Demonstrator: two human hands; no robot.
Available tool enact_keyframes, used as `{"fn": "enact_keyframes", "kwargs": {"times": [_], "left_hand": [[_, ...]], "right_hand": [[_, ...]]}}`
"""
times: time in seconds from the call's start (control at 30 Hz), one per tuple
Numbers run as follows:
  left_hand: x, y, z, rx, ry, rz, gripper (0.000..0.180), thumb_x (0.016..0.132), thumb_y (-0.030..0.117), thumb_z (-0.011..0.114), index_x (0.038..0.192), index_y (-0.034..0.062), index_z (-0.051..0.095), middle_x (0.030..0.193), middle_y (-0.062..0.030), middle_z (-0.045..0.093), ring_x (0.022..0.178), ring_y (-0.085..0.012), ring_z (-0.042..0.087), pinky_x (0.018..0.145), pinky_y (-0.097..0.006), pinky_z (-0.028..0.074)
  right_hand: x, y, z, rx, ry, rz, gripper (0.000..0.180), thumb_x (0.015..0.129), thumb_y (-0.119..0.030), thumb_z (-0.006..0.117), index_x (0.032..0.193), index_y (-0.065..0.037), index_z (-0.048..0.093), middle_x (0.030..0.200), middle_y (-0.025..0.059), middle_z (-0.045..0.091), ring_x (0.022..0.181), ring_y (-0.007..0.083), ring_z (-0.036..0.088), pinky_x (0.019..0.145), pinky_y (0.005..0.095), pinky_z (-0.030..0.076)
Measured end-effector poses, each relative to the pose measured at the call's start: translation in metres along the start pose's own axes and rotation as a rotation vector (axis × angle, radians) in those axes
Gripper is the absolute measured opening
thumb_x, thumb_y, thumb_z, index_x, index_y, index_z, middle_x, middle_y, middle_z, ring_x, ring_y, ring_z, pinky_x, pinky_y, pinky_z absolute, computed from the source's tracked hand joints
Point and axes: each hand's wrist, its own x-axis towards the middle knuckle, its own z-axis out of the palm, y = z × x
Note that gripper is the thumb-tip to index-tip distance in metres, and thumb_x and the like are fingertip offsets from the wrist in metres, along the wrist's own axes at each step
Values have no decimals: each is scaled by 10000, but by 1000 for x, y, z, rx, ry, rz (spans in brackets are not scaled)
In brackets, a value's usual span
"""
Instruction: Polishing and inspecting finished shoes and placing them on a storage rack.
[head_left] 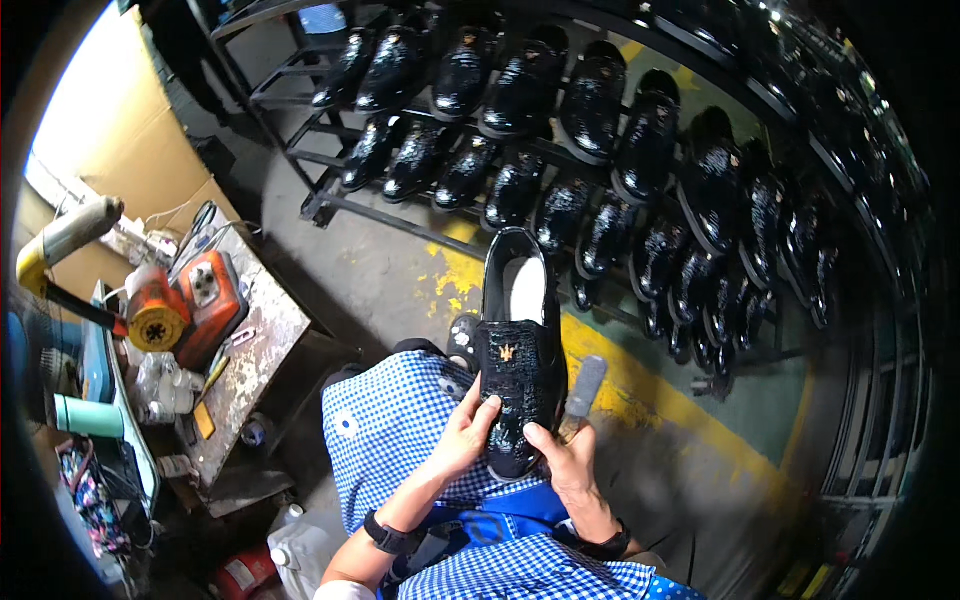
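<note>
A glossy black loafer with a textured upper, a small gold emblem and a pale insole is held above my lap, its toe toward me. My left hand grips its left side near the toe, thumb on top. On the other side my right hand is closed with its thumb against the toe. A small tool with a grey, blunt head sticks up from the right hand's fingers; most of its handle is hidden. The shoe's sole faces down, out of sight.
Black metal racks with many glossy black shoes stand ahead and right. At left, a worn table bears an orange power box, a heat-gun-like tool and bottles. A white jug stands below. A blue checked apron covers my lap.
</note>
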Motion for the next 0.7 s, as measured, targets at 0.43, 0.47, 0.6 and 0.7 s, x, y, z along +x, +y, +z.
{"fn": "enact_keyframes", "kwargs": {"times": [0.43,0.47,0.6,0.7], "left_hand": [[-29,17,-136,683,818,685,270,874,-3,465,1136,-3,530,971,-104,613,722,-121,599,654,-223,491],[-33,13,-144,762,849,739,259,867,-13,464,1114,-10,539,938,-109,620,701,-119,602,635,-226,492],[-42,0,-164,634,881,746,242,820,-21,504,1054,-25,566,831,-112,636,624,-148,623,572,-246,497],[-41,0,-171,849,902,804,264,785,21,553,1047,-5,578,839,-155,634,677,-235,642,603,-297,519]], "right_hand": [[124,-1,130,-649,-274,-531,553,655,-45,738,1158,26,519,1051,117,617,945,146,582,851,280,441],[134,3,148,-637,-305,-551,554,659,-36,729,1167,22,516,1062,115,615,955,139,578,857,276,438],[168,18,225,-680,-401,-648,563,672,-51,723,1187,18,504,1010,106,642,886,130,606,800,268,464],[188,28,285,-726,-455,-770,556,678,-107,736,1174,15,515,962,122,653,845,155,629,754,286,482]]}}
